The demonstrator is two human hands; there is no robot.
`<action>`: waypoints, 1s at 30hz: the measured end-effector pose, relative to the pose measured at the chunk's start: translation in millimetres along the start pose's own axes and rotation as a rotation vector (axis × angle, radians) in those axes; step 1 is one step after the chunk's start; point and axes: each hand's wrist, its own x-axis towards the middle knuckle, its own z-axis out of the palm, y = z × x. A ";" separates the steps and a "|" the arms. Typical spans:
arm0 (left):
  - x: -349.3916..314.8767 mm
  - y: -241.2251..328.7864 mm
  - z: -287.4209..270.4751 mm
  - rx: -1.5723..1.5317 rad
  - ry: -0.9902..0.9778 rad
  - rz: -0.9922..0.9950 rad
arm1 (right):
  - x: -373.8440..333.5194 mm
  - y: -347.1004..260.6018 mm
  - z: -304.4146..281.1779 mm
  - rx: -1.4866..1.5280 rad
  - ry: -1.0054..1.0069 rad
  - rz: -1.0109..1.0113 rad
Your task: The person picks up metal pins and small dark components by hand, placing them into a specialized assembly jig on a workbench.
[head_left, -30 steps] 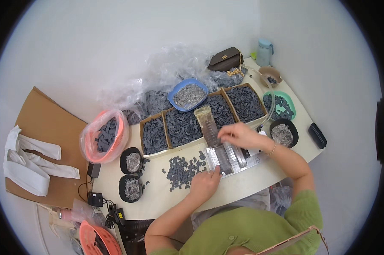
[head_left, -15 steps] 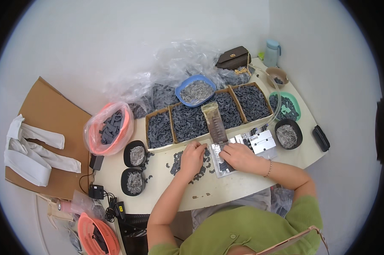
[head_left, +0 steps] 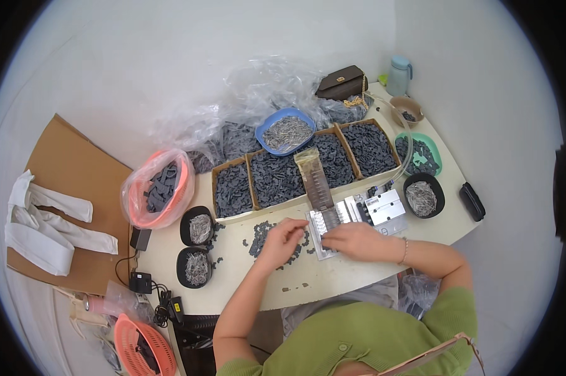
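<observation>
My right hand [head_left: 357,242] is covering part of the metal plate [head_left: 316,227] — my left hand [head_left: 281,241] is hiding dark bits [head_left: 259,238] left of it (I can't tell if either is gripping).

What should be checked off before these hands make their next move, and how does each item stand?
1. Right hand at the metal fixture: ok, over its near part.
2. Left hand near the loose dark pieces: ok.
3. Right hand holding a piece: cannot tell, too small to see.
4. Fixture fully visible: not ok, the right hand covers part.
5. Tabletop free of scattered pieces: not ok, dark ones lie around the left hand.
6. Black bowl right of the fixture stocked with thin metal pieces: ok.
</observation>
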 end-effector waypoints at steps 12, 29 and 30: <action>-15.6 -2.8 51.1 0.947 0.073 0.416 | 48.6 32.6 -10.3 0.255 0.082 0.205; 7.8 -27.3 -18.4 0.621 0.055 0.380 | 72.6 29.8 13.8 0.023 0.076 0.061; 9.5 -26.0 -20.6 0.638 0.029 0.350 | 65.0 30.6 7.2 0.085 0.074 0.100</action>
